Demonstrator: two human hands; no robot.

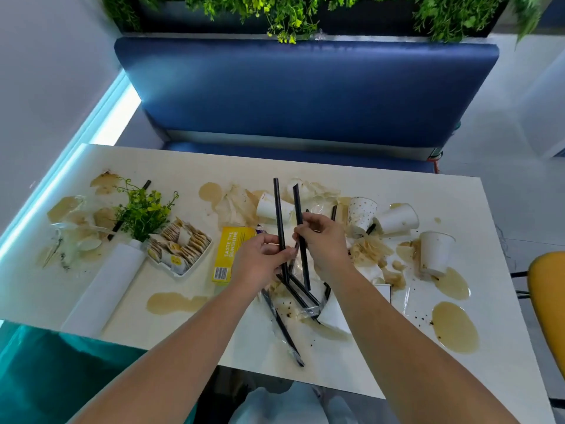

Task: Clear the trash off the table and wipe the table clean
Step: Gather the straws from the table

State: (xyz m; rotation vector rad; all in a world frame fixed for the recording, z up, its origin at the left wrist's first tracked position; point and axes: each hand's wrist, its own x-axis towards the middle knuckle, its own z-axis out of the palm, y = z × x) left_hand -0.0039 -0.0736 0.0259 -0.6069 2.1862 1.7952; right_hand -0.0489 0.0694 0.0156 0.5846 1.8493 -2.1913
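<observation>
My left hand [260, 261] pinches a long black straw [278, 215] that stands nearly upright over the middle of the white table [189, 328]. My right hand [321, 240] grips a second black straw [298, 206] right beside it. Below my hands more black straws [286, 328] lie among clear wrappers. Tipped paper cups [397, 218] and soaked, crumpled napkins [371, 249] are scattered along the far and right side. Brown liquid puddles [455, 327] spread over the tabletop.
A yellow box [227, 255] lies left of my hands. A white tray of sachets [179, 247], a small potted plant [143, 212] and a white roll [104, 286] sit at the left. A blue bench [305, 93] stands behind, a yellow chair [548, 295] at right.
</observation>
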